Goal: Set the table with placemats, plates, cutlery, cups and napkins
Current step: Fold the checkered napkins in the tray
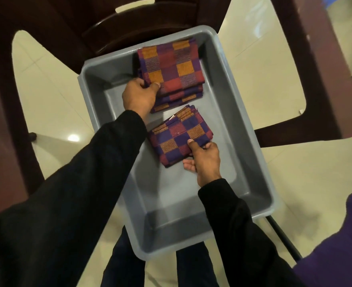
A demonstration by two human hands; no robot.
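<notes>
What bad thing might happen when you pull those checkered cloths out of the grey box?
1. The left hand pinches only the top cloth's corner on the far stack, so the cloths beneath may slide or unfold.
2. The right hand grips the near stack at one edge; the loose layers could fan open.
3. The grey tub overhangs the chair, so a hard tug might tip it.
</notes>
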